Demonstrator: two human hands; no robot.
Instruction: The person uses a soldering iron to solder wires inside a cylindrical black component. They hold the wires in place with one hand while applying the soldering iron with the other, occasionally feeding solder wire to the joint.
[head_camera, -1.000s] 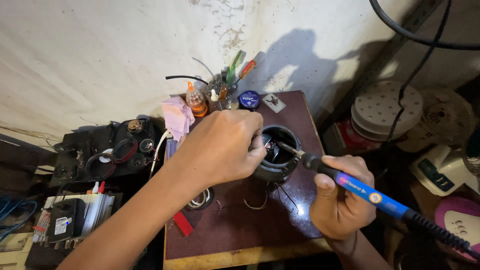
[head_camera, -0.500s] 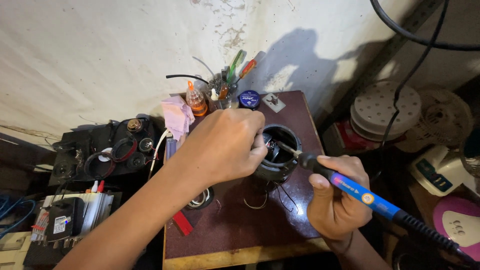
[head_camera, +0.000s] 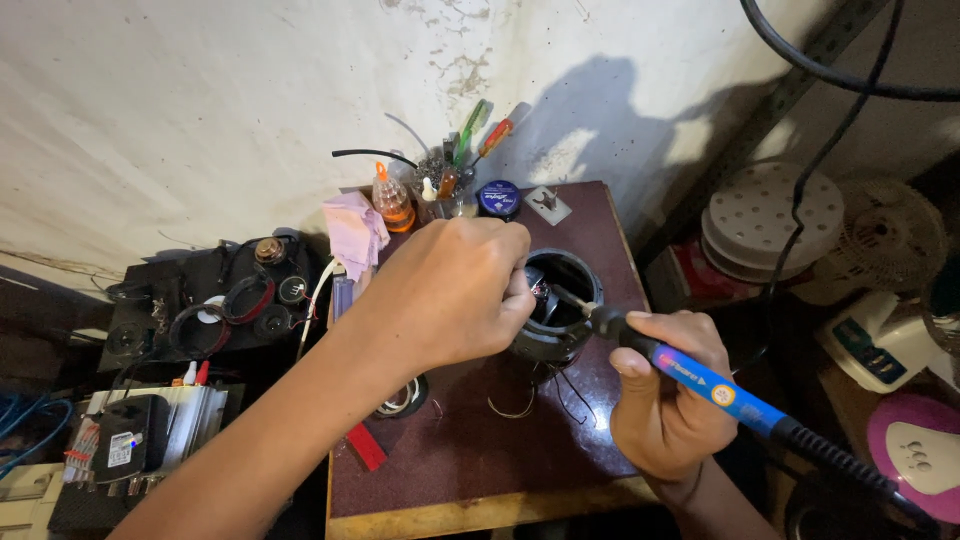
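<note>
My right hand (head_camera: 665, 395) grips a blue-handled soldering iron (head_camera: 715, 385), its tip reaching into a round black housing (head_camera: 560, 305) on the small maroon table (head_camera: 480, 460). My left hand (head_camera: 450, 295) is closed over the housing's left rim, fingers pinched inside it on something I cannot make out. Thin wires trail from the housing onto the table.
At the table's back stand a small orange bottle (head_camera: 392, 200), a jar of screwdrivers (head_camera: 455, 175), a dark round tin (head_camera: 498, 198) and a pink cloth (head_camera: 352, 232). Black electronics (head_camera: 200, 305) lie left; white perforated discs (head_camera: 765, 225) and a fan (head_camera: 880, 240) sit right.
Both hands have stayed nearly in place; the soldering iron has shifted only slightly at the housing.
</note>
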